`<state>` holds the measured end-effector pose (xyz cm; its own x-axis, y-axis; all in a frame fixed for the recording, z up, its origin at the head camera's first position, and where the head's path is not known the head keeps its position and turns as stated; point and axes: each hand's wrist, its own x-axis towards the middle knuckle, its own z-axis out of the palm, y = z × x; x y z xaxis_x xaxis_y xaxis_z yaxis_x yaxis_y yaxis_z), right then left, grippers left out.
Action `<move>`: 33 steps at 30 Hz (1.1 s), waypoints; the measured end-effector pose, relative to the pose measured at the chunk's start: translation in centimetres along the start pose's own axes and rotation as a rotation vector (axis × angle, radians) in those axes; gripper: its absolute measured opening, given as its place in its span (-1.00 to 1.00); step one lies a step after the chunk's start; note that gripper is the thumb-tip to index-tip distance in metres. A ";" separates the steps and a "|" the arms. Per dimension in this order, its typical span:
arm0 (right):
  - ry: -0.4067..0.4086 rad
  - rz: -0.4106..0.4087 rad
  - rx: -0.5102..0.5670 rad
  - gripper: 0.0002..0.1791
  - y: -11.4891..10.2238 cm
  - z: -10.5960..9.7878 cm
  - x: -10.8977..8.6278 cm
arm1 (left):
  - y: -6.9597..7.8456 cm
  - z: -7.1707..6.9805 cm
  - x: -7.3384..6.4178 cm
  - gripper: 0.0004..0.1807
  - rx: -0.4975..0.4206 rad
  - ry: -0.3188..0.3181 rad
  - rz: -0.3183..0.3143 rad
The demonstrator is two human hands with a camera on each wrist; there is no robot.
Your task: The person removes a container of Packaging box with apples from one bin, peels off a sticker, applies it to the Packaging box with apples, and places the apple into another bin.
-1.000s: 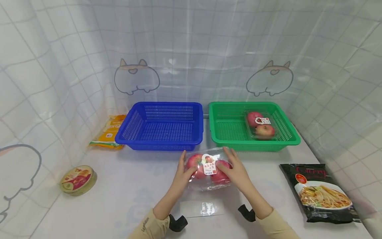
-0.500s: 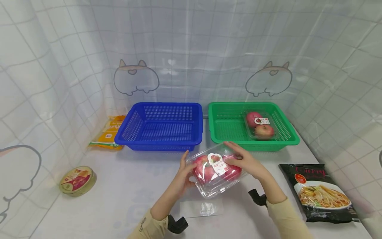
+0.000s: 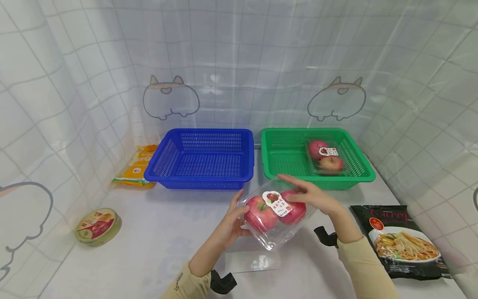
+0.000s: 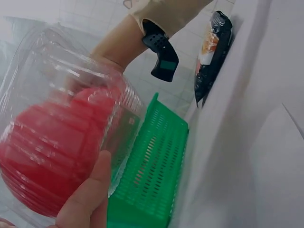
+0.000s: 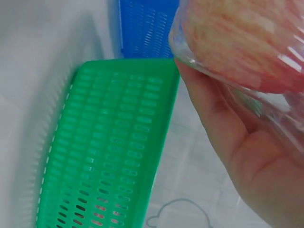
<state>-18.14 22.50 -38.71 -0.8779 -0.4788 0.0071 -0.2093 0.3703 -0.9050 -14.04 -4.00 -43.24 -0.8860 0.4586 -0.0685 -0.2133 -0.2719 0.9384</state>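
Both hands grip a clear plastic box of apples (image 3: 263, 216), held tilted above the table in front of the baskets. Two red apples and a white label show through its lid. The left hand (image 3: 228, 226) holds the box's left side, thumb over the lid and fingers at the edge and below. From the far right corner the right hand (image 3: 317, 199) grips it, thumb on top near the label. In the left wrist view the box (image 4: 52, 147) fills the left side, beside the left fingers. The right wrist view shows the right palm (image 5: 237, 142) under the box.
A blue basket (image 3: 209, 182) stands behind, left of a green basket (image 3: 317, 181) bearing another box of apples (image 3: 326, 158). On the left lie a yellow bag (image 3: 136, 168) and a round tin (image 3: 98, 226). A black noodle packet (image 3: 401, 241) lies right; a clear flat sheet (image 3: 252, 261) lies in front.
The apple box has been raised and turned clockwise, its near edge swinging toward the person. The right hand has moved right and slightly away; the left hand has shifted a little right.
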 end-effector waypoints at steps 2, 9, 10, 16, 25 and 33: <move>-0.026 0.000 0.006 -0.32 -0.2 -0.2 0.0 | 0.1 0.1 -0.1 -0.13 0.007 -0.007 -0.001; -0.101 -0.013 0.041 -0.31 -0.5 -0.9 0.2 | 0.3 0.3 -0.3 -0.17 0.028 -0.039 0.011; -0.108 -0.014 0.040 -0.31 -0.6 -1.0 0.2 | 0.3 0.4 -0.3 -0.18 0.031 -0.045 0.013; -0.139 -0.009 0.028 -0.31 -1.2 -1.4 0.3 | 0.4 0.7 -0.5 -0.18 0.031 -0.066 0.013; -0.069 -0.049 0.001 -0.19 -1.4 -2.1 0.8 | 0.5 0.9 -0.3 -0.20 0.016 -0.058 0.027; 0.310 -0.048 0.210 -0.27 -2.5 -0.9 0.3 | 0.9 0.9 0.7 -0.23 -0.050 0.019 0.110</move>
<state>-18.22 22.16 -36.02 -0.9647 -0.2159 0.1506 -0.1884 0.1667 -0.9678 -14.43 -3.17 -42.18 -0.9128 0.4075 0.0275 -0.1338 -0.3619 0.9226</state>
